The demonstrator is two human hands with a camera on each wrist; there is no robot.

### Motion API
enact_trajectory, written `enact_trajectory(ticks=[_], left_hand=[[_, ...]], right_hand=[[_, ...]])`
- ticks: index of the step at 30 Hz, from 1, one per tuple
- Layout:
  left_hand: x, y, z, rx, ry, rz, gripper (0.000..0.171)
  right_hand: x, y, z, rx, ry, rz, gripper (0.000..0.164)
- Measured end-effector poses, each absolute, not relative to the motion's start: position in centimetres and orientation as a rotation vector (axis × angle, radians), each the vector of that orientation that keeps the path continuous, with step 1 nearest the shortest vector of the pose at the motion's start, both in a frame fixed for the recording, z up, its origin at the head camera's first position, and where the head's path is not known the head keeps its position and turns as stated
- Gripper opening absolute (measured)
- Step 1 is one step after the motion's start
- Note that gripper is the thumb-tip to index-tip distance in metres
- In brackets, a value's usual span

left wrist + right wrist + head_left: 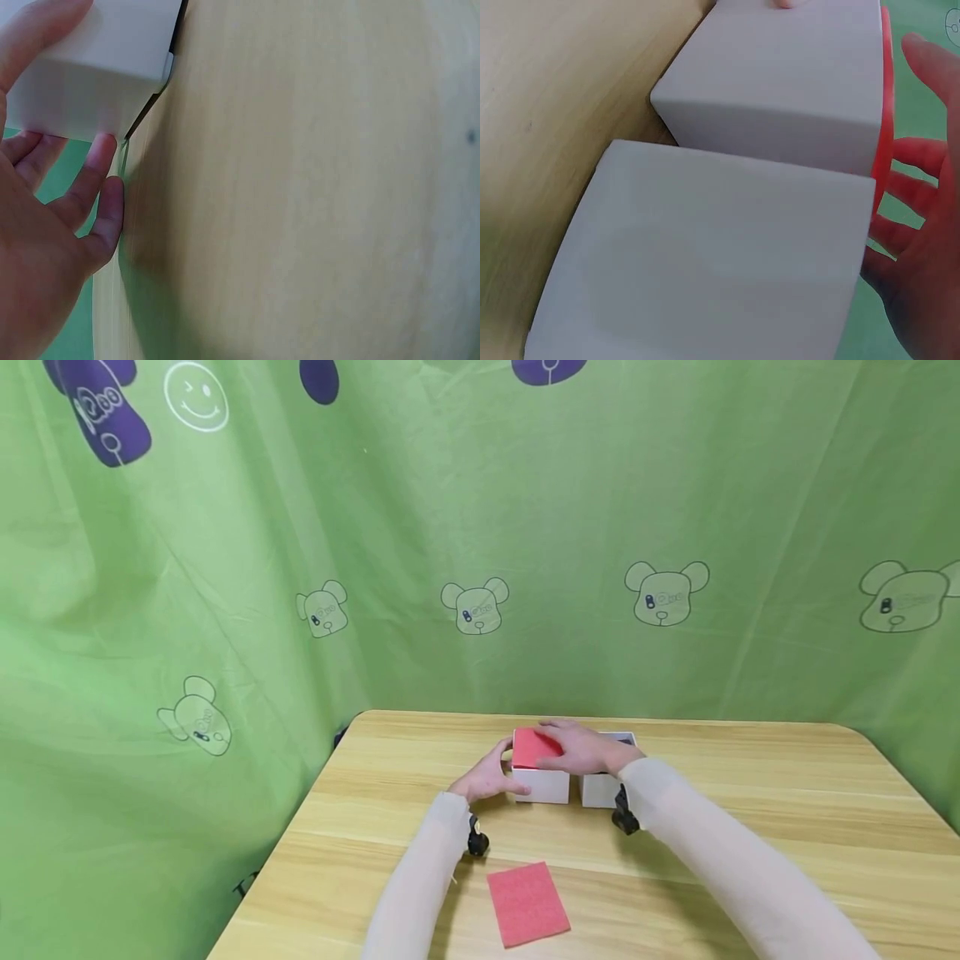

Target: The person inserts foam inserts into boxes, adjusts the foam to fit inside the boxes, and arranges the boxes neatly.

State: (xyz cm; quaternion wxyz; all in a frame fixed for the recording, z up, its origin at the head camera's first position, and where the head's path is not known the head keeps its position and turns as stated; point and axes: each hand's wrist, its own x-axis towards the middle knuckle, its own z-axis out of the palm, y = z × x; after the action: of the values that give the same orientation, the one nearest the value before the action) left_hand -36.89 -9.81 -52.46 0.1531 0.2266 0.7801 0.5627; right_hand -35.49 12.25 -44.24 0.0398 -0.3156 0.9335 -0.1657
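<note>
A white box stands near the far edge of the table, with a red felt-like square lying across its top. My left hand holds this box at its left side, the thumb on the front face and fingertips against the adjoining side in the left wrist view. Over the red square, my right hand lies with fingers spread; in the right wrist view its fingers reach along the red edge. Just to the right is a second white box, partly hidden by the right arm, with something dark at its open top.
Another red square lies flat on the wooden table, nearer to me and between the forearms. A green curtain with printed bear heads hangs behind the table and along the left. Each wrist carries a small black camera.
</note>
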Motion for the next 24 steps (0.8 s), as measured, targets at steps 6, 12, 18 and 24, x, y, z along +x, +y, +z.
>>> enact_trajectory(ticks=[6, 12, 18, 24], left_hand=[[-36.84, -9.83, -52.40, 0.653, 2.236, 1.614, 0.105], [-36.80, -9.80, -52.33, 0.655, 2.247, 1.610, 0.103], [-36.71, -9.78, -52.28, 0.639, 2.242, 1.609, 0.102], [-36.81, -9.83, -52.42, 0.628, 2.263, 1.591, 0.102]], right_hand=[[-35.61, 11.79, -44.55, -1.100, 2.874, -0.501, 0.074], [-35.57, 11.44, -44.82, -1.219, 2.877, -0.494, 0.066], [-35.44, 11.31, -44.82, -1.186, 2.846, -0.443, 0.061], [-35.60, 11.43, -44.91, -1.240, 2.843, -0.449, 0.057]])
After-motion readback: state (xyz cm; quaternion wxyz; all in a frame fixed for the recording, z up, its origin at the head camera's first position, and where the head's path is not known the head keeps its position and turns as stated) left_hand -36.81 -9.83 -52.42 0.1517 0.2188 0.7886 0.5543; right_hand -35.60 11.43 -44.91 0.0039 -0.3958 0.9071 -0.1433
